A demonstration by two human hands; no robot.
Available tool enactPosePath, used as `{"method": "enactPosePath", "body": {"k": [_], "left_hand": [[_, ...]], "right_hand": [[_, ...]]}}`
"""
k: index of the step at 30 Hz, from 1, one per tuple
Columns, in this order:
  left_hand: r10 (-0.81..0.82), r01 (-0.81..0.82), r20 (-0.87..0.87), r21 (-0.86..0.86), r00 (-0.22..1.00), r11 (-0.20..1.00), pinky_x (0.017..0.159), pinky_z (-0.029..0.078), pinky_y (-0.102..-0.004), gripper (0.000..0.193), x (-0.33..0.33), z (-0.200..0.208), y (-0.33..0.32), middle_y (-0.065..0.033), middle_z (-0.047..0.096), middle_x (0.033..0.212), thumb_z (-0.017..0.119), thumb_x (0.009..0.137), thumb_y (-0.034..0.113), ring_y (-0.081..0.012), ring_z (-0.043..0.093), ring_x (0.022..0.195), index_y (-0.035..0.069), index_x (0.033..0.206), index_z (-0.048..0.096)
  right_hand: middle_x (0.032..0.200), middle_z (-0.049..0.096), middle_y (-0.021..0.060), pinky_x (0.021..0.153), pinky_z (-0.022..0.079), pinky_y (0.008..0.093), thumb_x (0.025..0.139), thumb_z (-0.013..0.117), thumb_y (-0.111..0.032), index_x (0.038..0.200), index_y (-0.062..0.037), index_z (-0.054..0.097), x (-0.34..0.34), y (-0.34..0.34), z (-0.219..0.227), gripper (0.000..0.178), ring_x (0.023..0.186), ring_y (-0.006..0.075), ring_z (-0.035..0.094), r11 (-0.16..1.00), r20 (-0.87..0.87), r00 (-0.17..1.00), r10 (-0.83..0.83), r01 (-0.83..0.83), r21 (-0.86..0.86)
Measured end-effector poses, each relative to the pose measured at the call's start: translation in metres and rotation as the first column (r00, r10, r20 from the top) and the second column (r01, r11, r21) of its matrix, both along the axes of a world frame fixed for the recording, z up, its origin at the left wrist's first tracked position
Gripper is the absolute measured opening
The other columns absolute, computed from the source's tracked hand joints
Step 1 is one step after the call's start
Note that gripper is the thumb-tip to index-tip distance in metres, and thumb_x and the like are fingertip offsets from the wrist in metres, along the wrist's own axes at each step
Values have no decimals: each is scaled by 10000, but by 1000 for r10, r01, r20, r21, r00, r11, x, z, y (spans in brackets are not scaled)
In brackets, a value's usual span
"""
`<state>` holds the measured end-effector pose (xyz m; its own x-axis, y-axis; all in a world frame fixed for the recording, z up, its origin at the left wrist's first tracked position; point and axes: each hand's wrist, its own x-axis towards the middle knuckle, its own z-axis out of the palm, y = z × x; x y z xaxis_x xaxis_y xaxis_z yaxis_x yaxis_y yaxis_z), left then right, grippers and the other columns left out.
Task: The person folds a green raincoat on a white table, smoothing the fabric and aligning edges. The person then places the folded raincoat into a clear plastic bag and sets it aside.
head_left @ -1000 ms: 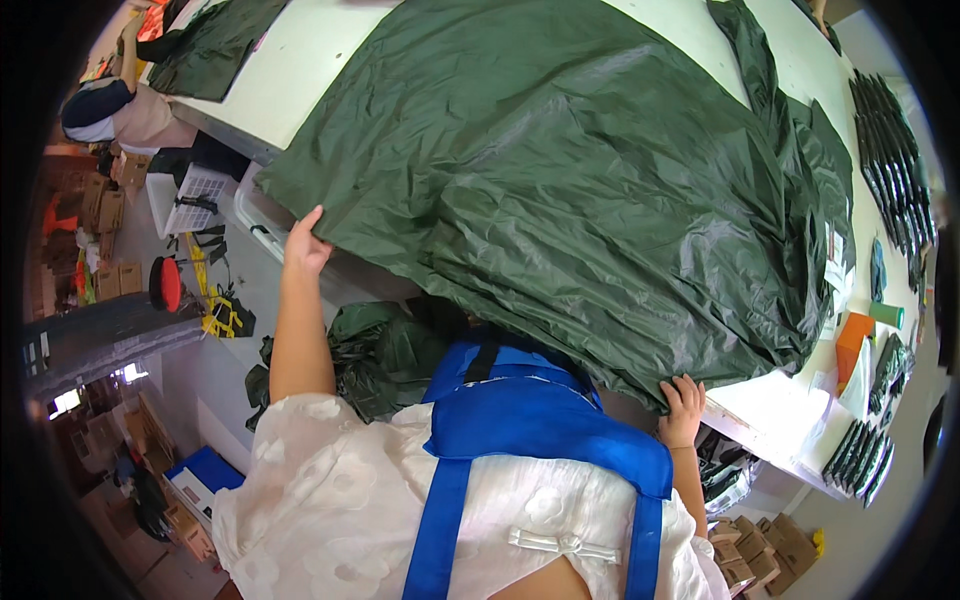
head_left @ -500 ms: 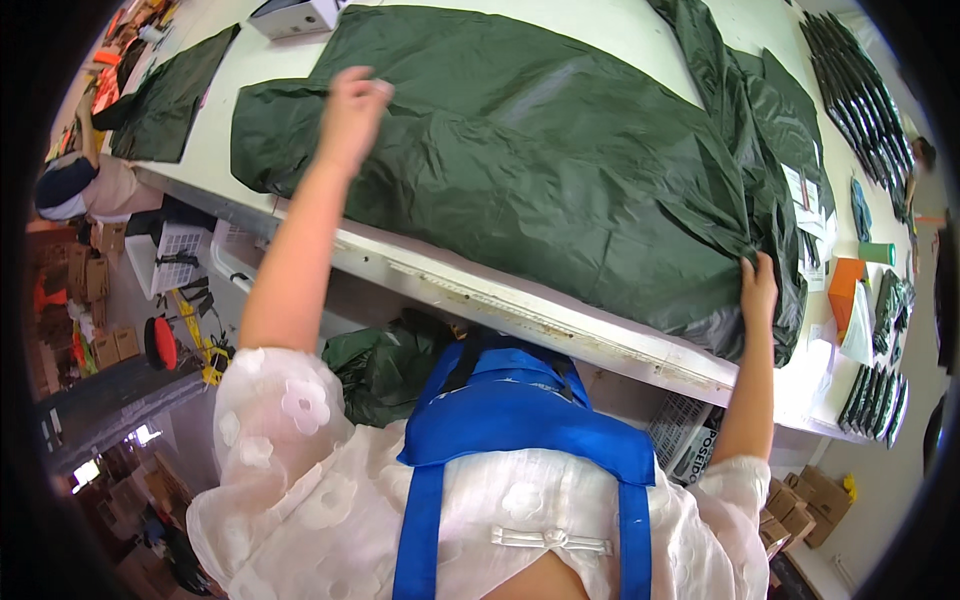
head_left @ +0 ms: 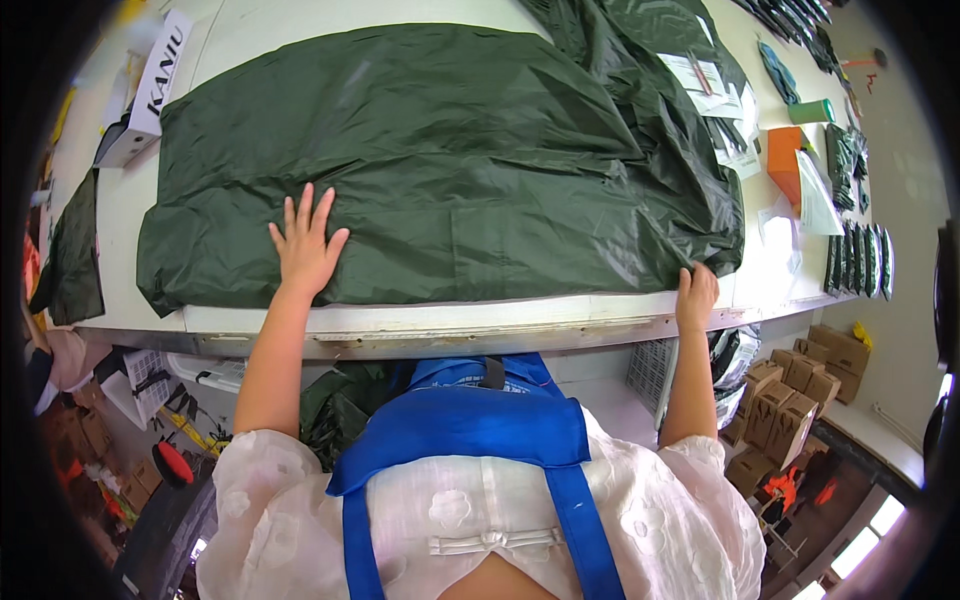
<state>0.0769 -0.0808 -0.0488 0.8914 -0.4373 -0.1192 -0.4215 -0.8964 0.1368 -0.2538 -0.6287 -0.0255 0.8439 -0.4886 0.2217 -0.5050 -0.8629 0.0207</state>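
A large piece of shiny dark green fabric [head_left: 430, 170], like raincoat cloth, lies spread over the white table, its near edge running along the table's front. My left hand [head_left: 310, 245] rests palm down on its left part, fingers stretched and spread. At the near right corner, the curled fingers of my right hand [head_left: 698, 295] grip the fabric's edge; the fingertips are partly hidden. Creases run across the cloth, and a bunched, twisted length of it [head_left: 640, 120] reaches away toward the far right.
A white box [head_left: 150, 95] stands at the far left, near another dark green piece [head_left: 75, 250]. On the right are papers [head_left: 700, 85], an orange box [head_left: 785, 165], a green roll [head_left: 811, 111] and several folded dark packs [head_left: 858, 260]. The table's front edge [head_left: 430, 343] lies before me.
My left hand has come down from above the cloth and now lies flat on it. The fabric's near edge looks straighter. My right hand stays at the right corner. The view has turned.
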Motion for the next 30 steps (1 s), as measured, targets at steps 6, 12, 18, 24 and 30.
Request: {"method": "enactPosePath", "body": {"k": [6, 12, 18, 24, 30], "left_hand": [[-20, 21, -40, 31, 999, 999, 1021, 213, -686, 634, -31, 29, -38, -96, 284, 1518, 587, 844, 463, -398, 248, 1375, 234, 1404, 397], [-132, 93, -200, -192, 971, 977, 1097, 128, -622, 757, -73, 24, -20, -134, 129, 1562, 587, 845, 515, -416, 132, 1415, 264, 1481, 263], [679, -575, 351, -364, 644, 733, 1017, 359, -451, 694, -39, 60, 179, -186, 482, 1268, 748, 704, 223, -378, 436, 1204, 3, 1297, 461], [504, -924, -776, -288, 380, 252, 692, 484, -283, 321, -15, 49, 339, -54, 599, 887, 690, 839, 277, -167, 577, 780, 29, 1014, 588], [700, -826, -463, -146, 544, 545, 709, 492, -393, 205, -26, 18, 406, -59, 604, 751, 656, 856, 241, -238, 591, 739, 91, 981, 592]], "right_hand": [[846, 639, 214, 806, 422, 456, 950, 481, -386, 879, -77, 598, 11, -54, 26, 339, 862, 406, 598, 987, -397, 916, -57, 112, 116], [1338, 495, 172, 1078, 269, 485, 823, 640, -132, 1323, -79, 493, 101, 92, 20, 525, 1270, 364, 417, 922, 55, 973, 223, -229, 313], [1546, 213, 88, 1106, 89, 616, 935, 482, -367, 1451, -201, 352, 116, 164, -35, 557, 1430, 351, 149, 969, -267, 934, 239, -210, 132], [1544, 219, 85, 1108, 103, 608, 949, 448, -391, 1446, -200, 357, 119, 164, -36, 539, 1431, 339, 153, 966, -272, 929, 251, -221, 137], [1548, 211, 94, 1113, 105, 600, 924, 485, -373, 1449, -204, 351, 119, 172, -33, 568, 1431, 338, 152, 959, -308, 910, 278, -249, 132]]}}
